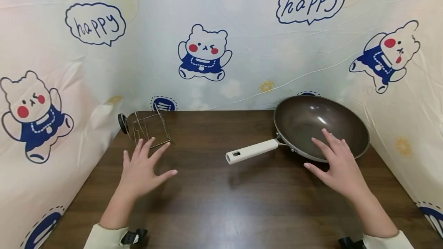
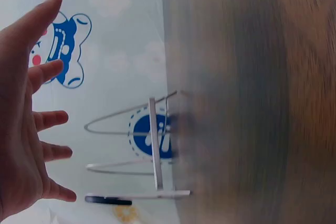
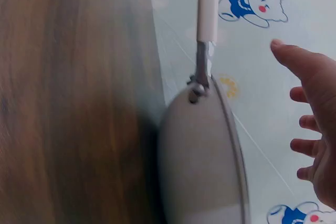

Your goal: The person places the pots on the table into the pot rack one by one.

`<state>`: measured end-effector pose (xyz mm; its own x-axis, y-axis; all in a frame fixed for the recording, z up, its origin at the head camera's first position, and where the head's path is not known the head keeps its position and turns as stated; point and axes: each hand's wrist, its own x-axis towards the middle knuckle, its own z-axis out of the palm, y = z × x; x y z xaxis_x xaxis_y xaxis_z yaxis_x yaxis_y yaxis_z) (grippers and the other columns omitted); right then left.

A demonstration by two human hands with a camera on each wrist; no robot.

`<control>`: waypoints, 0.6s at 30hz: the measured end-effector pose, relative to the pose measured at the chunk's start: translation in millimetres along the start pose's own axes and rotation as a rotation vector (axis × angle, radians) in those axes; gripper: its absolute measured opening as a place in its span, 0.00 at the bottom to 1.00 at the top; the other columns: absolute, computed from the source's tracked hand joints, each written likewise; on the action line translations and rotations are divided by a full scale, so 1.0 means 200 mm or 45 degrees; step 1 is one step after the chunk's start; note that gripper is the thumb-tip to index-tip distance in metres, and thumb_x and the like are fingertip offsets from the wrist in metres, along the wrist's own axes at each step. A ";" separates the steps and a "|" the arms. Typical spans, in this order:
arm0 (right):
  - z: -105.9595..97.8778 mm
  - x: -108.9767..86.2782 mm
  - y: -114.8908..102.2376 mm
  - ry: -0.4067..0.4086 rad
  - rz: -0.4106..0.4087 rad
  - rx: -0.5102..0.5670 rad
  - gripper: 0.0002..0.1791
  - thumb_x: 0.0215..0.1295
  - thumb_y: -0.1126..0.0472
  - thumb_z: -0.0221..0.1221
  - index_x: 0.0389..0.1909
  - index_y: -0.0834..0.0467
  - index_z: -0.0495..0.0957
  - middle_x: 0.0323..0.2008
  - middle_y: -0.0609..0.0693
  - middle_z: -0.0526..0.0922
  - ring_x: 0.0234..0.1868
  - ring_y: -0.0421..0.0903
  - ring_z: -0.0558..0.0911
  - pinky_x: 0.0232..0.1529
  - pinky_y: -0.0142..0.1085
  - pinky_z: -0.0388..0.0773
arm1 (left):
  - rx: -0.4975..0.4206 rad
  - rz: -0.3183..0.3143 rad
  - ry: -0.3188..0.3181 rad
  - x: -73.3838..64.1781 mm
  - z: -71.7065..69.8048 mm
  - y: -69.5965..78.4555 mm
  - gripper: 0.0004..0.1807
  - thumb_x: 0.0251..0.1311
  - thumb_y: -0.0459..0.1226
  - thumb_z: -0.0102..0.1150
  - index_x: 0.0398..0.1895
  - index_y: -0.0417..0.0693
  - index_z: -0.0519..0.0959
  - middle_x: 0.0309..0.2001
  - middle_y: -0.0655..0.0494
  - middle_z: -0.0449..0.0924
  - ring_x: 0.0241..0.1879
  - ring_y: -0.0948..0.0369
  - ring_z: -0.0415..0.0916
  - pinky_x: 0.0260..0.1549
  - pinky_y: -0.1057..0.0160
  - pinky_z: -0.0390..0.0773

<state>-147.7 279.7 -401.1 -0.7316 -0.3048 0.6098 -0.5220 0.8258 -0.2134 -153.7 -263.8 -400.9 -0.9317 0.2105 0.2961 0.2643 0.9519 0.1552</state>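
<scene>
A frying pan [image 1: 304,126] with a dark brown inside and a white handle [image 1: 254,151] stands at the back right of the table, its handle pointing left. Its pale outer side [image 3: 199,156] shows in the right wrist view. My right hand [image 1: 340,168] is held above the pan's near rim with fingers spread, holding nothing. At the back left stands a wire rack [image 1: 152,128] with a black round part at its left end. In front of it hovers my left hand [image 1: 140,172], fingers spread and holding nothing; the left wrist view shows the rack [image 2: 156,145] apart from the fingers.
The brown wooden table [image 1: 207,203] reaches back to a pale curtain [image 1: 252,49] printed with bears and "happy" bubbles. This curtain also rises along the left and right sides. A dark band sits at each wrist by the light sleeves [image 1: 104,237].
</scene>
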 end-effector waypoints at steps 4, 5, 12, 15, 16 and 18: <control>0.06 0.01 -0.04 0.114 -0.043 0.078 0.40 0.63 0.30 0.53 0.55 0.62 0.77 0.63 0.65 0.71 0.58 0.67 0.71 0.57 0.64 0.65 | -0.081 0.063 0.051 0.03 0.04 0.04 0.46 0.47 0.69 0.62 0.70 0.66 0.65 0.70 0.41 0.58 0.69 0.36 0.51 0.55 0.19 0.46; 0.07 0.02 -0.05 0.133 -0.046 0.097 0.39 0.64 0.31 0.54 0.54 0.63 0.77 0.61 0.65 0.72 0.57 0.66 0.72 0.55 0.63 0.66 | -0.105 0.077 0.061 0.04 0.05 0.05 0.45 0.48 0.68 0.63 0.70 0.65 0.66 0.70 0.42 0.59 0.68 0.37 0.53 0.55 0.19 0.47; 0.14 0.03 -0.11 0.169 0.002 0.176 0.27 0.48 0.60 0.72 0.50 0.65 0.78 0.54 0.64 0.77 0.54 0.63 0.74 0.52 0.59 0.68 | -0.288 0.137 0.063 0.08 0.07 0.12 0.42 0.52 0.60 0.66 0.70 0.61 0.67 0.68 0.42 0.61 0.66 0.39 0.57 0.56 0.25 0.54; 0.17 0.03 -0.14 0.174 0.037 0.197 0.26 0.46 0.63 0.72 0.49 0.65 0.78 0.52 0.62 0.78 0.54 0.62 0.74 0.53 0.57 0.68 | -0.398 0.136 0.029 0.11 0.08 0.15 0.40 0.54 0.58 0.66 0.69 0.58 0.68 0.68 0.43 0.62 0.66 0.40 0.57 0.57 0.28 0.56; 0.18 0.03 -0.15 0.179 0.053 0.211 0.26 0.46 0.64 0.72 0.48 0.65 0.78 0.51 0.62 0.78 0.53 0.61 0.74 0.53 0.55 0.68 | -0.441 0.136 0.019 0.11 0.09 0.16 0.39 0.55 0.57 0.66 0.69 0.57 0.68 0.67 0.44 0.63 0.66 0.41 0.57 0.58 0.30 0.57; 0.20 0.04 -0.17 0.192 0.084 0.244 0.24 0.47 0.65 0.72 0.47 0.66 0.78 0.49 0.60 0.79 0.52 0.59 0.75 0.53 0.50 0.69 | -0.529 0.138 -0.004 0.13 0.09 0.18 0.37 0.56 0.55 0.66 0.68 0.54 0.70 0.66 0.46 0.64 0.66 0.44 0.58 0.58 0.32 0.60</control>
<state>-153.5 230.2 -419.8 -0.7006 -0.1674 0.6936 -0.5596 0.7320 -0.3887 -172.7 -220.3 -404.4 -0.8936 0.3053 0.3290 0.4379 0.7535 0.4903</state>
